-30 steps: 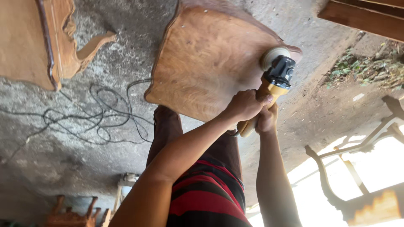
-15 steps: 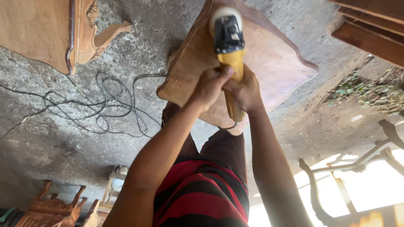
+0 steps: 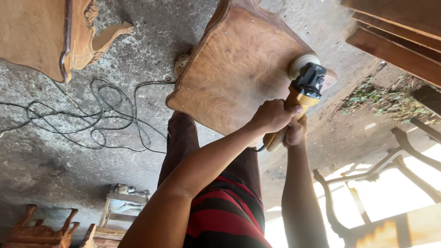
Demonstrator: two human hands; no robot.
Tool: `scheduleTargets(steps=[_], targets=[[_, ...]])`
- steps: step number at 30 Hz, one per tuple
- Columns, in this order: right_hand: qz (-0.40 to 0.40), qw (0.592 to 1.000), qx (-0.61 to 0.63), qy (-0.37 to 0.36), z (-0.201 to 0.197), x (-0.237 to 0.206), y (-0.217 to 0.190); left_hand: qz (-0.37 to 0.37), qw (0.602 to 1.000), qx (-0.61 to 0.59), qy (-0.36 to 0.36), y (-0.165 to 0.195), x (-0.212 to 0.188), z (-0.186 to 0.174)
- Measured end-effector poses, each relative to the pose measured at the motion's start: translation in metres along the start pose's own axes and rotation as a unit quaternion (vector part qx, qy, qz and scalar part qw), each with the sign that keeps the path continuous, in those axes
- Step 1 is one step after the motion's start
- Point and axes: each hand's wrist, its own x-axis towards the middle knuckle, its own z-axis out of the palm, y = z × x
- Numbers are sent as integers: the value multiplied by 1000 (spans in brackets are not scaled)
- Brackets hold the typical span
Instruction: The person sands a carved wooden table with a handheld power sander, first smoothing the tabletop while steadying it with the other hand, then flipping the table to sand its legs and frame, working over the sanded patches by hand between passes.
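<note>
sander | yellow body, black head, pale round pad | both hands' fingers wrapped around handle

sander handle hidden by hands; cabinet cut off; plank cut off

Rough grey concrete floor, cracked and dusty. A tangle of thin black cable loops across it. A carved wooden furniture piece stands on it at one edge; a smaller carved wooden stool sits on it at the opposite edge. Patch of weeds and debris along the side.
</note>
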Motion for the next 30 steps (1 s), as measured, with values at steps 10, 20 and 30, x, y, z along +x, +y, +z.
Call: scheduleTargets(steps=[10,20,30], targets=[[-4,949,-278,-148,155,47,-45,97,960,-228,128,-71,-28,-113],[-33,976,-207,-65,77,28,-57,53,980,-170,83,-21,-4,-51],[-38,998,-19,-51,22,-5,-3,50,997,9,52,-23,-8,-2]])
